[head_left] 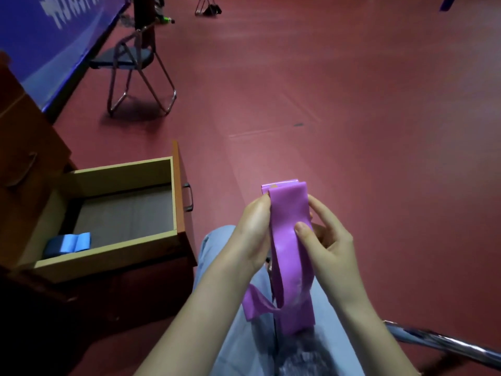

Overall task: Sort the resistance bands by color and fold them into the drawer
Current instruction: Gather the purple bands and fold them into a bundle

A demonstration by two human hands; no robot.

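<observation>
1. While it hangs over the person's lap, the purple band (290,213) shows as a wide, flat strip of smooth, faintly glossy rubber, doubled at its top into a squared fold of several layers.
2. Below that fold the strip falls in long, loose loops. One tail curls out to the left with a twist, and the lowest end lies on the light blue jeans (217,253).
3. The left hand (254,229) holds the fold by its left edge, fingers curled round that edge.
4. The right hand (325,240) pinches the strip from the other side. Its thumb lies flat on the front face and its fingers are tucked behind.
5. The top of the fold stands just above both hands, while the loops trail down between the wrists.
6. The drawer (108,253) stands pulled open at the left, well apart from the purple band. It has pale wood walls, a flat grey bottom and a dark metal handle (189,198) on its reddish-brown front.
7. Two folded blue bands (70,242), one dark and one lighter, sit side by side in the drawer's near corner on the cabinet side, against the near wall.
8. The cabinet (32,147) is brown wood, and the floor (352,104) is matt red.
9. A folding chair (135,63) with a thin metal tube frame and a dark seat stands beyond the drawer.
</observation>
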